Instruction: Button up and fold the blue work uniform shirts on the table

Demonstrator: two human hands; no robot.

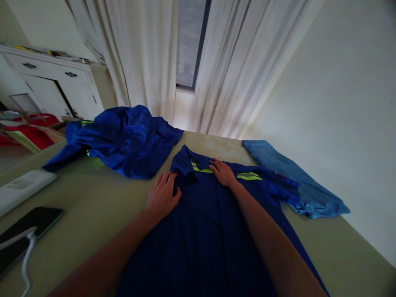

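Note:
A dark blue work jacket [201,231] with yellow-green reflective strips is spread out in front of me, its collar [185,163] at the far end. My left hand [162,196] rests on the left edge of the jacket beside the collar, thumb apart from the fingers. To the right of the collar, my right hand [223,172] lies flat on the cloth near a reflective strip [249,176], fingers stretched out. One sleeve [283,185] of the jacket extends to the right. Neither hand visibly grips the fabric.
Another blue garment [123,138] lies crumpled at the far left. Folded light-blue jeans [297,171] lie along the right side, partly under the sleeve. A white device [26,187] and a dark phone [37,222] with a white cable [27,260] sit at the left.

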